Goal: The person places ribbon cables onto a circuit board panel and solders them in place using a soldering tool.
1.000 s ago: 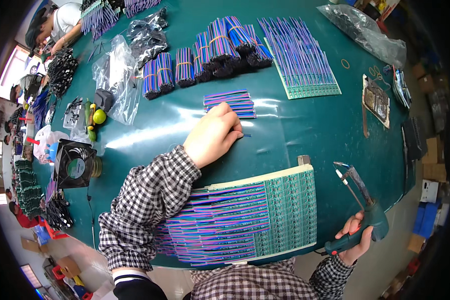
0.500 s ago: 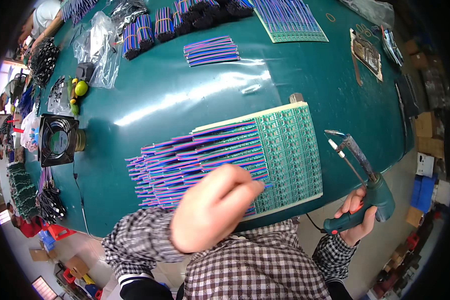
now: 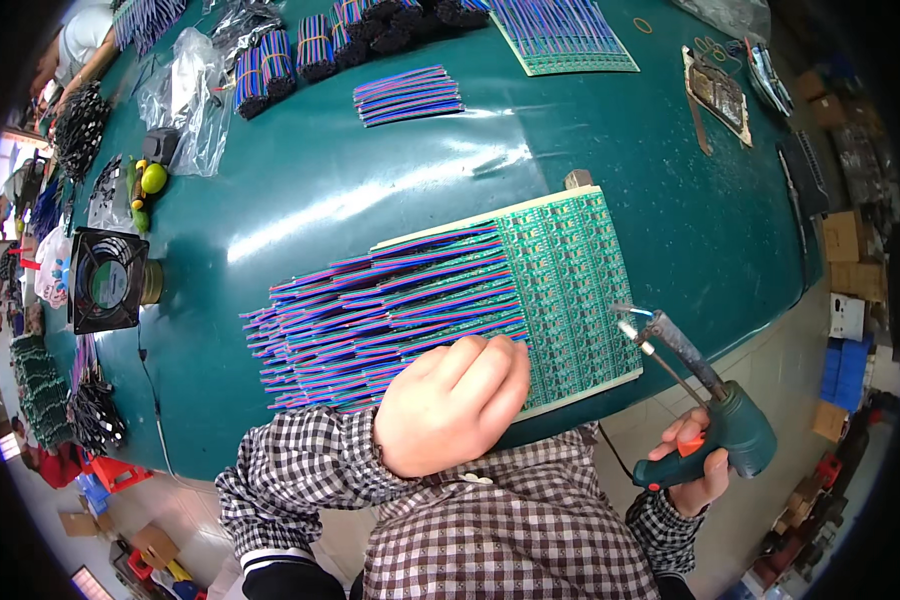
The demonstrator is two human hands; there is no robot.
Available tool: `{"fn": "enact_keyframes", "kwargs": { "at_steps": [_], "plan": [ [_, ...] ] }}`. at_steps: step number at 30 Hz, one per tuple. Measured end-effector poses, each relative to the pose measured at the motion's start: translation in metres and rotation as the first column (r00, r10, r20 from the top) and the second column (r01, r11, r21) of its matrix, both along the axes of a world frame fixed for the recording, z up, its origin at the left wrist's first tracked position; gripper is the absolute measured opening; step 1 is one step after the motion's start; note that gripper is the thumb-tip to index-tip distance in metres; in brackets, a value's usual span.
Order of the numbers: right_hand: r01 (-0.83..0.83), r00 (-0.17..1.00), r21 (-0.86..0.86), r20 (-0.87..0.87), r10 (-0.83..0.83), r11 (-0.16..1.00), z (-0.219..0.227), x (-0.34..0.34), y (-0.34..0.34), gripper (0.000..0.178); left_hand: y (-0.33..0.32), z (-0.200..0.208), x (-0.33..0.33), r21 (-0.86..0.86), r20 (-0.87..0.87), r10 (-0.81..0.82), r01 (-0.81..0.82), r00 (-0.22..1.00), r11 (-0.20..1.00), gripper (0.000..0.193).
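Over the near part of the green circuit-board panel, my left hand is closed, its fingers bent in a pinch on a wire strip; the fingertips are mostly hidden. Rows of blue, red and black wire strips lie across the panel's left side, their right ends meeting the boards. My right hand wraps round the handle of a dark green soldering gun with a red trigger. The gun's metal tip and thin feed tube point up and left, over or close to the panel's right edge.
A small black fan stands at the left of the green table. Loose wire strips, tied wire bundles and another wired panel lie at the back. A small metal block sits by the panel's far edge.
My right hand has brought the soldering gun left, its tip now at the panel's right edge. My left hand has turned, with its knuckles now toward the boards. The view has shifted slightly.
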State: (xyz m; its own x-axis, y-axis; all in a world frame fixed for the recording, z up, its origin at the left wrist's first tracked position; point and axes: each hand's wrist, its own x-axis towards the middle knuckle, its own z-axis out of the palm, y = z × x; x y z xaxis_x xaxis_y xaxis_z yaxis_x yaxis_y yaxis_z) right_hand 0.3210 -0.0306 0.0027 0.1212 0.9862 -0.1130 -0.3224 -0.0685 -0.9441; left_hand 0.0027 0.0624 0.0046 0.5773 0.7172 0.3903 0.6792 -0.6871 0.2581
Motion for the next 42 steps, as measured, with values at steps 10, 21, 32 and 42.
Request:
{"fn": "enact_keyframes", "kwargs": {
  "at_steps": [10,21,32,42],
  "plan": [
    [-0.021,0.986,-0.159,0.159,0.046,0.987,0.016,-0.02,-0.013,0.074,0.004,0.0,-0.003,-0.057,0.071,-0.011,0.015,0.997,0.998,0.037],
    [-0.071,0.963,-0.252,0.235,0.132,0.965,0.005,-0.008,-0.025,0.081,0.004,-0.004,-0.003,-0.059,0.098,-0.009,0.014,0.995,0.998,0.037],
    [-0.073,0.951,-0.289,0.268,0.154,0.955,0.005,-0.009,-0.027,0.085,0.002,-0.004,-0.002,-0.069,0.08,0.0,0.006,0.997,0.998,0.036],
    [0.011,0.971,-0.249,0.235,0.049,0.968,0.013,-0.023,-0.018,0.078,0.003,-0.002,-0.002,-0.073,0.083,0.004,0.002,0.997,0.997,0.037]
  ]
}}
